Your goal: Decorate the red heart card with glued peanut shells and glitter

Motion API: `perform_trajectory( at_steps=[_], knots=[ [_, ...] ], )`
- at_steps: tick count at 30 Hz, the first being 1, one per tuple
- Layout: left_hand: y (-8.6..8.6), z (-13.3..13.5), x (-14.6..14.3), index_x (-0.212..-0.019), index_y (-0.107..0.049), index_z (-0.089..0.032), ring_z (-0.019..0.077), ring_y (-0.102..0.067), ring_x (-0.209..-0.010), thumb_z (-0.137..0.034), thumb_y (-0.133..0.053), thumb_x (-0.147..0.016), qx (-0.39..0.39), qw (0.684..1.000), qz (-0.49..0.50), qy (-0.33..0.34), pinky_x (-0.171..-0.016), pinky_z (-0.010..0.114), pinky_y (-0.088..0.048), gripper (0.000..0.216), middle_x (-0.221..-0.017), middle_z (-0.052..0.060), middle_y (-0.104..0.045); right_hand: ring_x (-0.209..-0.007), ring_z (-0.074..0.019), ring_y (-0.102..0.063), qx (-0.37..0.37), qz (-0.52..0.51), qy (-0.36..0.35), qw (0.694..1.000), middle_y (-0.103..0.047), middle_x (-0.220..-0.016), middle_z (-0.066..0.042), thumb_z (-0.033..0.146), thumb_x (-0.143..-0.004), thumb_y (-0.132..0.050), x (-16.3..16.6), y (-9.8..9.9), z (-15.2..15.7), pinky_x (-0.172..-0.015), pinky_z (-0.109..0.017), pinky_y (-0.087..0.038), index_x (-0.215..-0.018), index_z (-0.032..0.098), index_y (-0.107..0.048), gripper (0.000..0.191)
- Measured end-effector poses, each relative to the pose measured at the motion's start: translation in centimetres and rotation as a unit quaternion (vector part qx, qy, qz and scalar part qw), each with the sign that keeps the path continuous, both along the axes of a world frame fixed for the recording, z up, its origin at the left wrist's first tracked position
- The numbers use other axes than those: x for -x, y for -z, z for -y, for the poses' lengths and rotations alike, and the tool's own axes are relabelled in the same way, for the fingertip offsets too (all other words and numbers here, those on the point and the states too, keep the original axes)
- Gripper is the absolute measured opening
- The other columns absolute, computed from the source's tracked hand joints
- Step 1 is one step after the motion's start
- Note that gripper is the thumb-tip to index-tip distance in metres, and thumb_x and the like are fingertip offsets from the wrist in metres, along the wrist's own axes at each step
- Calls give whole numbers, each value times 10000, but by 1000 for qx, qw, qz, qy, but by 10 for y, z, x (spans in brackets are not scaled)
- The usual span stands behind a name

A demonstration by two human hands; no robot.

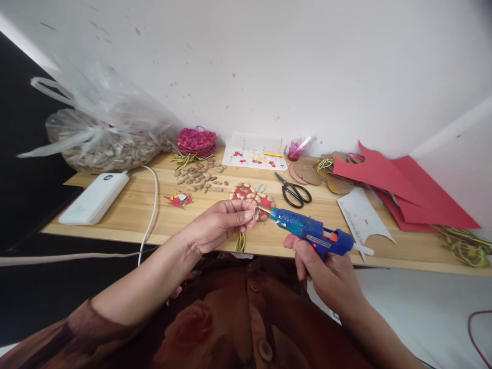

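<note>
My right hand [323, 261] is wrapped round the handle of a blue glue gun [307, 228], its nozzle pointing left. Between the thumb and fingers of my left hand [226, 220] is a small peanut shell [256, 213], right at the nozzle tip. Beneath both lies a red disc [265, 204] with peanuts stuck round it, a pale blue loop at its top and a green tassel [240, 242] hanging over the table's front edge. My left fingers and the nozzle hide part of the disc.
Loose peanuts [196, 177], black scissors [294, 192] and red paper [403, 184] lie on the wooden table [126, 215]. A bag of peanuts [107, 146] and a white power bank [94, 199] stand left. Pink discs [197, 142] are stacked at the back.
</note>
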State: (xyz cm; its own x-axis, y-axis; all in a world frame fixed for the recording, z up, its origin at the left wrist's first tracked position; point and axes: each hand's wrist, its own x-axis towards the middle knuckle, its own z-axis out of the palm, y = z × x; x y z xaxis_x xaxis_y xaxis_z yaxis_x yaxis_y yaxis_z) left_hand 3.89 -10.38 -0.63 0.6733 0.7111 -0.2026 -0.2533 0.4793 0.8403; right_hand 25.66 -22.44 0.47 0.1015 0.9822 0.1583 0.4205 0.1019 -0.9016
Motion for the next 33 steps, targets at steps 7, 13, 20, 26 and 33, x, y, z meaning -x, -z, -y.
perform_trajectory(
  at_steps=[7, 13, 20, 26, 33],
  knots=[
    [-1, 1, 0, -842, -718, -106, 94, -568, -689, -299, -898, -726, 15, 1000, -3, -5, -663, 203, -426, 289, -765, 46, -680, -468, -124, -537, -1, 43, 9, 999, -549, -505, 26, 418, -988, -551, 0, 1, 2, -489, -260, -446, -716, 199, -611, 354],
    [-2, 1, -1, -798, -716, -100, 92, -559, -667, -293, -911, -702, 45, 999, 14, -17, -627, 196, -437, 290, -748, 43, -654, -446, -118, -513, -31, 48, 33, 998, -554, -516, 24, 411, -988, -538, 2, 0, 2, -457, -258, -423, -686, 211, -570, 364],
    [-3, 0, -1, -801, -723, -101, 90, -563, -655, -286, -922, -686, 67, 996, 42, -28, -611, 184, -446, 296, -716, 35, -638, -534, -149, -576, -34, 53, -14, 998, -584, -585, 27, 342, -973, -585, 1, 1, 6, -576, -300, -486, -854, 214, -661, 190],
    [-3, 0, -2, -818, -725, -105, 78, -556, -633, -275, -916, -695, 67, 996, 52, -31, -605, 173, -450, 284, -727, 31, -647, -596, -152, -615, -39, 65, -26, 997, -651, -682, -4, 344, -976, -588, 2, 0, 5, -599, -295, -488, -829, 209, -664, 214],
    [0, 0, -1, -844, -739, -98, 77, -564, -640, -278, -913, -703, 59, 996, 52, -34, -611, 174, -455, 287, -734, 34, -655, -572, -150, -593, -36, 64, -25, 997, -626, -652, 1, 356, -973, -588, 4, -4, 6, -566, -291, -474, -827, 205, -658, 221]
  ],
)
